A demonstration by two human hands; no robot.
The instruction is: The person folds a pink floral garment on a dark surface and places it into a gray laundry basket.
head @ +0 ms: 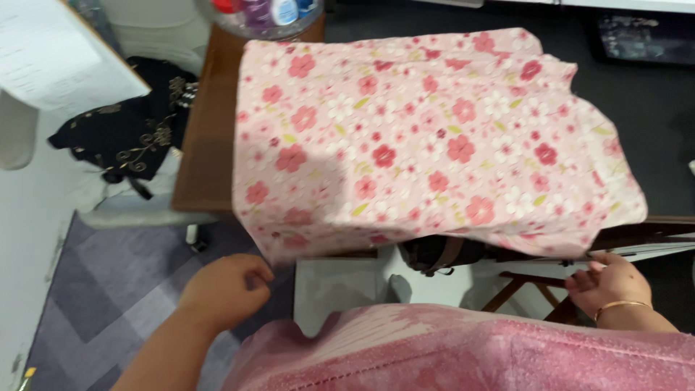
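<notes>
A pink cloth with a red and white flower print (427, 137) lies spread over a brown table (206, 145), its near edge hanging over the front. My left hand (224, 289) is curled just below the cloth's near left corner; whether it pinches the hem is unclear. My right hand (608, 281), with a gold bangle on the wrist, has its fingers apart just under the cloth's near right edge, holding nothing. My pink garment (449, 351) fills the bottom of the view.
A black garment with gold embroidery (127, 123) lies to the left of the table. A clear container of bottles (268, 14) stands at the table's far edge. A dark bag (434, 253) and wooden legs (521, 286) sit under the table. Purple carpet (108, 289) at lower left.
</notes>
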